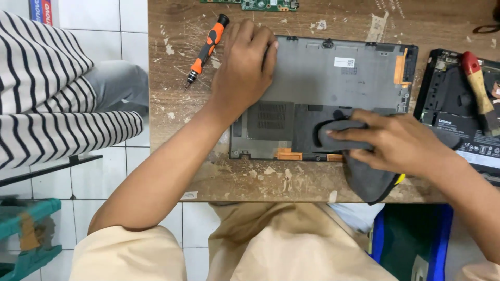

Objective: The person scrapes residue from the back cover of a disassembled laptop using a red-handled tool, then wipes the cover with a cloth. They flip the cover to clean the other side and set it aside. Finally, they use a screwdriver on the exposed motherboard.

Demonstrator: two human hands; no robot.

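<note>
Currently: grey laptop base cover (333, 88) flat mid-bench (177, 135). Left hand (242, 65) spread flat, pinning cover's upper-left corner, grasping nothing. Right hand (401, 143) presses grey cloth (359, 166) onto cover's lower-right area. Wiping underway; how much is done cannot be told. Orange screwdriver (207, 47) lies left of cover, untouched.

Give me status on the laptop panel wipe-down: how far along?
Done: the grey laptop panel lies off on the wooden table, and the orange screwdriver is set aside. In hand: left hand steadies the panel, right hand presses a grey cloth on its lower edge. Left: how much is wiped can't be judged.
</note>
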